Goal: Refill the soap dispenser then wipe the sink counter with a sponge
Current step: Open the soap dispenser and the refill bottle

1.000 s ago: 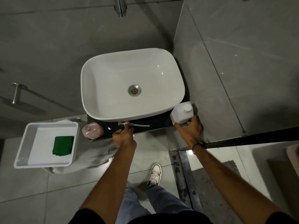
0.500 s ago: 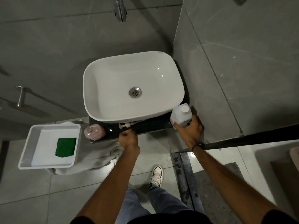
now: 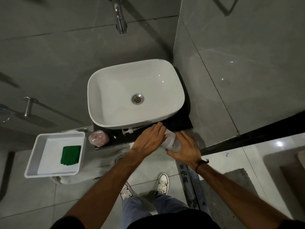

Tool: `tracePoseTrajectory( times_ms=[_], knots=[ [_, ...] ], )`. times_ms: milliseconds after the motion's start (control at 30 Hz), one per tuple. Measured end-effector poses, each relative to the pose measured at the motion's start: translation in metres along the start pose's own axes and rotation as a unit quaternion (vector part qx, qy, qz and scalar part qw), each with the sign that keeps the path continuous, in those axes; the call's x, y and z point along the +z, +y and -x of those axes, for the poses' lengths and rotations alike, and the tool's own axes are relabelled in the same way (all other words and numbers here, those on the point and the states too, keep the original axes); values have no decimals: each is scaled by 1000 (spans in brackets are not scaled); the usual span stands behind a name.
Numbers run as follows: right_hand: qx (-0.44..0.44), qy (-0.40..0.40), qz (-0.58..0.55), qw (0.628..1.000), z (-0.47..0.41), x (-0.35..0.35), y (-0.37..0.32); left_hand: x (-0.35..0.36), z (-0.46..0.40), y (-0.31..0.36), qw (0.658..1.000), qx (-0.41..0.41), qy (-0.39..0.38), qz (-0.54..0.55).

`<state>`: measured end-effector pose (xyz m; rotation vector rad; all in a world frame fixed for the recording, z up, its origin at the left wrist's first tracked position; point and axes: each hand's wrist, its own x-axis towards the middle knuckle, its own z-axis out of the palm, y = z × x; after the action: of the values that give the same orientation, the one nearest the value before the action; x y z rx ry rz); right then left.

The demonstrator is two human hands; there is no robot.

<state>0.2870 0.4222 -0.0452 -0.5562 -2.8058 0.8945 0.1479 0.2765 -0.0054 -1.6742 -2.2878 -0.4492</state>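
Observation:
A white refill bottle (image 3: 172, 142) is tilted in front of the black counter (image 3: 179, 123). My right hand (image 3: 185, 148) grips its body from below. My left hand (image 3: 151, 138) is closed over its top end, which is hidden. The pink soap dispenser (image 3: 98, 138) stands open on the counter's left end. Its white pump head (image 3: 130, 130) lies on the counter under the rim of the white basin (image 3: 115, 90). A green sponge (image 3: 71, 155) lies in a white tray (image 3: 33, 156) at the left.
A chrome tap (image 3: 120, 19) juts from the wall above the basin. The tray rests on a pale cloth-covered stand (image 3: 92, 169). A tiled wall (image 3: 231, 63) rises at the right with a black rail (image 3: 247, 139). My shoes (image 3: 162, 183) stand on the floor below.
My right hand lifted the refill bottle off the counter's right corner and brought it toward me, tilted. My left hand left the pump head on the counter and moved onto the bottle's top.

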Motion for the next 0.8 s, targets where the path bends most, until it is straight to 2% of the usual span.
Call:
tracePoseTrajectory(
  times_ms=[100,233,400,467,533,633,733,800],
  knots=[
    [-21,6,25,999,5,4,-5,1,2,3,997,-68,8,-42],
    [-17,-11,31,999,10,10,-8,-1,3,15,979,-187,-57,-55],
    [6,-25,64,998,18,18,-5,-8,9,27,918,-364,-155,-10],
    [27,-24,60,998,18,18,-1,-11,13,26,899,-412,-148,18],
    [35,-29,54,998,17,20,3,-15,19,22,906,-397,-121,79],
    [37,-46,56,997,15,21,7,-15,25,20,929,-313,-114,159],
    [40,-47,50,997,17,23,10,-17,27,17,926,-337,-150,83],
    [43,-44,48,997,17,22,11,-18,29,16,926,-338,-144,89]
  ],
)
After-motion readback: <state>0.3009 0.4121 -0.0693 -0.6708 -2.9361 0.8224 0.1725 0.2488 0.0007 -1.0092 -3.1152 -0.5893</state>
